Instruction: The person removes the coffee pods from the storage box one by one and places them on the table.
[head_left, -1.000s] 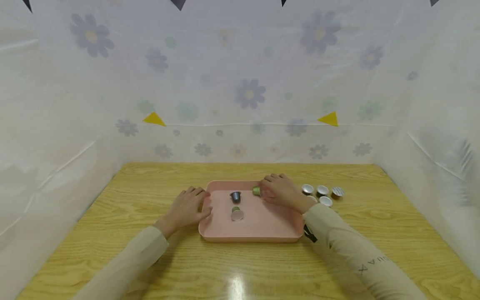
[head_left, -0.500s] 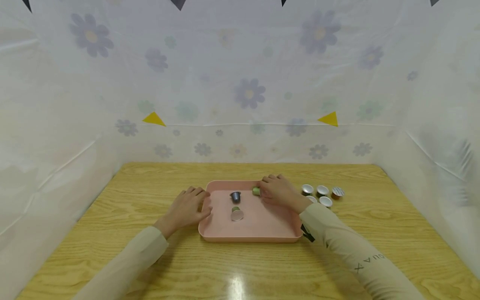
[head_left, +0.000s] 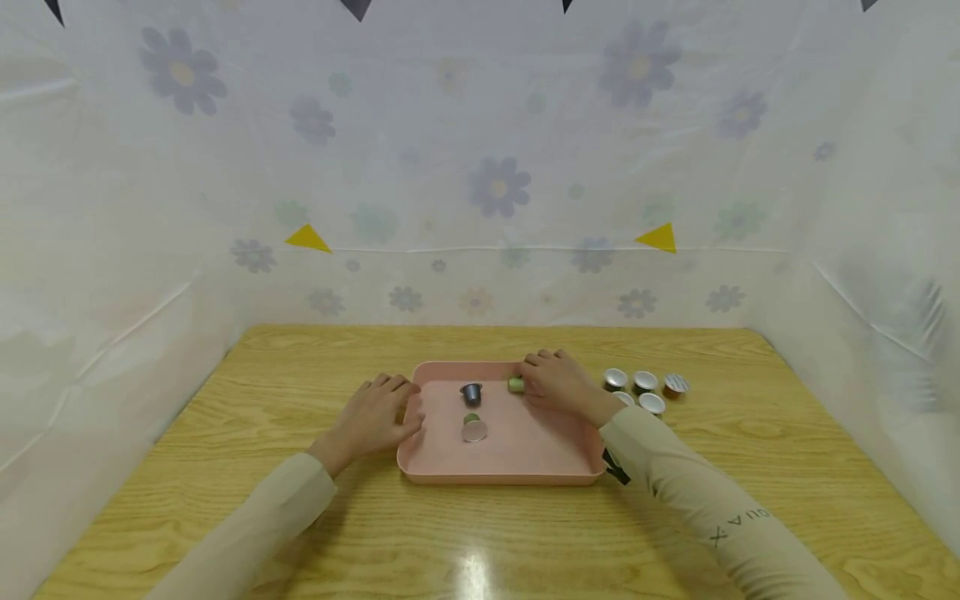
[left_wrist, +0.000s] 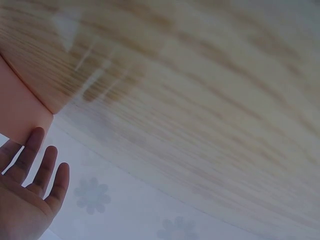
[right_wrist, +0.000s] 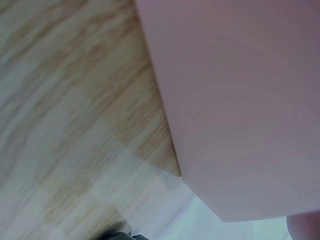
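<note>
A pink tray (head_left: 502,480) lies on the wooden table. Over its far right part, my right hand (head_left: 562,385) holds a green coffee capsule (head_left: 516,385) on its side at the fingertips; the hand hides the lid end. Left of it in the tray lies a dark grey coffee capsule (head_left: 471,394). Nearer the front is another green coffee capsule (head_left: 474,428), its pale pink lid facing me. My left hand (head_left: 377,414) rests at the tray's left rim, fingers relaxed and extended. In the left wrist view, its fingertips touch the tray wall (left_wrist: 20,105).
Several coffee capsules (head_left: 645,382) stand lids up on the table right of the tray, partly behind my right wrist. A black strap end (head_left: 617,468) hangs below the right sleeve. Flowered white sheeting (head_left: 480,283) encloses the table (head_left: 300,533) at the back and sides.
My right hand has shifted slightly left. The green capsule in it has turned, and its pink lid has gone out of sight behind the fingers. The left hand has stayed put.
</note>
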